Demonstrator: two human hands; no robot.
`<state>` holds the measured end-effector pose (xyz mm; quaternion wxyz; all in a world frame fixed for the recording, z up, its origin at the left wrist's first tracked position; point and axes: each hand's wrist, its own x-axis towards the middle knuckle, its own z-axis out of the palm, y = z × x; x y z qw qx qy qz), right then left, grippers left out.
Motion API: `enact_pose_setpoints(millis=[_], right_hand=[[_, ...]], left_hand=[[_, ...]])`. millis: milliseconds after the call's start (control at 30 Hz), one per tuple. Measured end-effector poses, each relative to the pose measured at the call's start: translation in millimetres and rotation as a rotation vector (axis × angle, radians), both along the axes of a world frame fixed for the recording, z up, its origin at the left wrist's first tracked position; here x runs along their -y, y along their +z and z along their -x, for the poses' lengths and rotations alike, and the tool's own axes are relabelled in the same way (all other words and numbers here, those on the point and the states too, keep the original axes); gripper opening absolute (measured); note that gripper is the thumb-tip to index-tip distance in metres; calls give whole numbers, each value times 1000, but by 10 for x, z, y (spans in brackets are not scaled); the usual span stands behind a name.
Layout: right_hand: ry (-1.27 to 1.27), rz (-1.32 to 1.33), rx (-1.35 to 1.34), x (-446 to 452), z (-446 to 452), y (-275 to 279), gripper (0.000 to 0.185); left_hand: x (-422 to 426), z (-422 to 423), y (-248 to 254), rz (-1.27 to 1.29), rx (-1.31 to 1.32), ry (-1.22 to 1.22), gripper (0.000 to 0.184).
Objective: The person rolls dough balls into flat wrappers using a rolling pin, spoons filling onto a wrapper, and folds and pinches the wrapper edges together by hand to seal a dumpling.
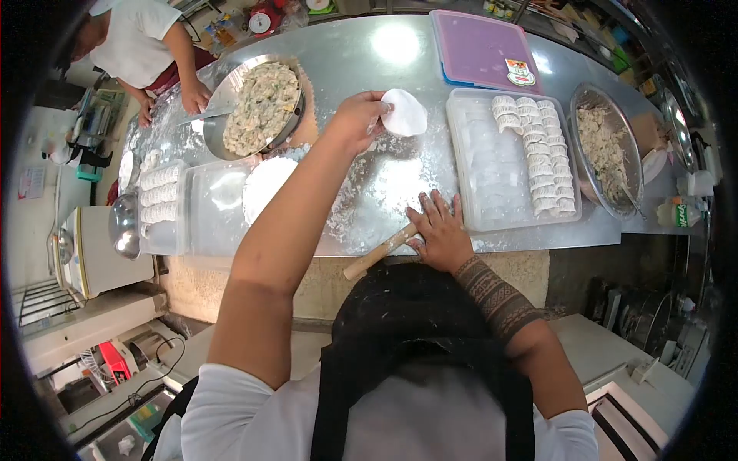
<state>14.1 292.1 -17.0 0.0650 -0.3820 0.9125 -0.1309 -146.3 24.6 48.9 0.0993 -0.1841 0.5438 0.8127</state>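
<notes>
A thin, round white dough wrapper (404, 113) is pinched at its edge by my left hand (361, 119), raised over the steel table. My right hand (443, 234) lies on the table near its front edge, fingers spread. Between its thumb and index finger rests the end of a wooden rolling pin (380, 252); the pin slants toward the lower left. Beside my left forearm is a white round pile (265, 188), partly hidden by the arm. White flour is scattered across the tabletop (384, 173).
Pleated dumplings (547, 154) fill part of a plastic tray (469, 184) on the right. Steel bowls of filling stand at left (261, 107) and right (607, 150). A purple lid (484, 50) lies behind. Another person's hand (196, 96) touches the table's far left.
</notes>
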Motion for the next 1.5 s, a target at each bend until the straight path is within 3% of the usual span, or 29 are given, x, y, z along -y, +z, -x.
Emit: enact_pose_setpoints(millis=[33,133,167,300,367,467,600,667,700,800,933,1033,1233,1500], right_hand=[[-3,8,5,-1,-2,-4,68],[-9,4,16,7,-2,15,68],[-8,-2,22,8,-2,26,68],[-29,-21,15,41,-11,30,68],[-19,-24,-7,53,-5,26,67],[-36,0,11,73,-24,50,65],[-16,24,-32,72,-36,40,62],[-10,37,-48,74,-41,47,61],[-8,32,-47,76,-48,51,61],[-13,27,-63,98,-49,66,61],[-20,45,-92,89,-73,26,61],[-28,42,-101,88,-70,-4,61],[-47,57,-103,93,-86,-24,60],[-59,45,-112,94,-94,-31,60]], left_hand=[[-4,111,-220,46,18,-8,32],[-111,156,-778,720,26,227,33],[-174,34,-855,801,-104,306,25],[-253,-925,-111,923,-155,109,24],[-39,-1359,-1,937,-131,-48,25],[408,-1845,97,1126,-264,-116,27],[1157,-2130,316,1332,-225,-119,28],[1568,-2151,252,1620,-268,-131,28],[1701,-2130,241,1666,-157,-249,32],[1829,-2035,-92,1643,-349,-400,36],[1630,-1974,-22,1748,-115,-444,29],[1603,-2010,-83,1876,-79,-447,23],[1667,-2033,64,1800,-163,-473,22],[1698,-2156,158,1793,-197,-769,27]])
